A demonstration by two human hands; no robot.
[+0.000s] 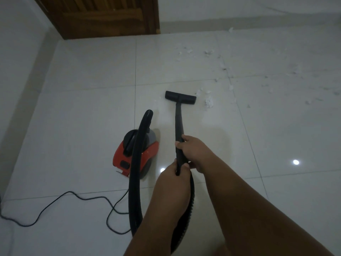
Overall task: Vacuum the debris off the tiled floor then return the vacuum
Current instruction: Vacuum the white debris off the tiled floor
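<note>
Both hands gripped the single black wand (178, 122). The right hand (191, 150) was closed fully round the tube. The left hand (171, 174), nearer the camera, was curled round the wand's rear end where the hose (136, 172) joined it.

The tiled floor (92, 111) was pale and glossy. One wooden door (103, 17) stood at the far left. One red and black vacuum (147, 152) sat on the floor left of the wand, near the hands. One hose arched over it. One cord (73, 198) lay looped at the lower left. One floor head (180, 97) rested flat on the tiles.

The debris (208, 103) was white scraps, too many and too blurred to count. The nearest clump lay just beside the head's right end, and the rest was scattered beyond to the right.
</note>
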